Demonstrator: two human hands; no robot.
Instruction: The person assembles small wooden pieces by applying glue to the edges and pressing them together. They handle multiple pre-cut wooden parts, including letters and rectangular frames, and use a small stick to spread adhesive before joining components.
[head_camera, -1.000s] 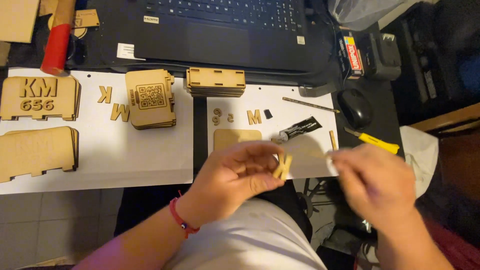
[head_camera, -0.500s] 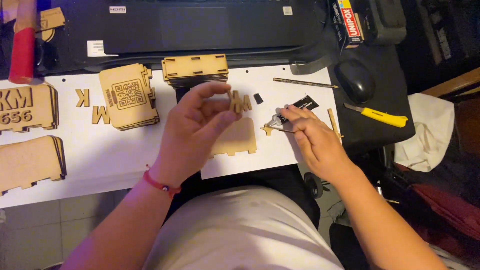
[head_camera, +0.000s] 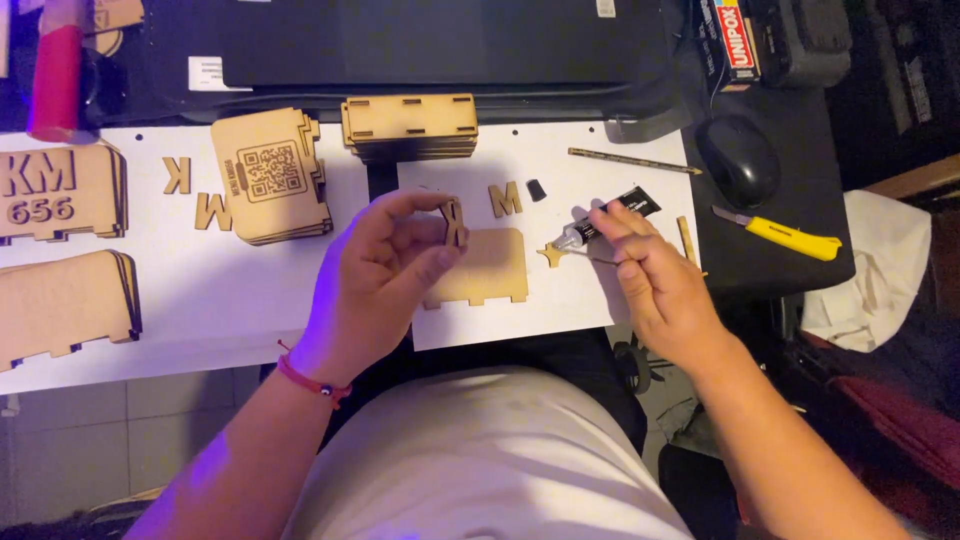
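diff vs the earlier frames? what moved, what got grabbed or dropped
The right hand went from beside the left at the lap out to the glue tube on the white sheet; its fingertips now rest at the tube's nozzle end. The left hand rose over the flat wooden panel, keeping the small wooden letter pinched. Unmoved: yellow knife, mouse, wooden stacks.

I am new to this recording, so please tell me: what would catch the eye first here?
The left hand holds a small wooden letter piece above a flat wooden panel on white paper. The right hand reaches a black glue tube beside it. Further right lies a yellow utility knife.
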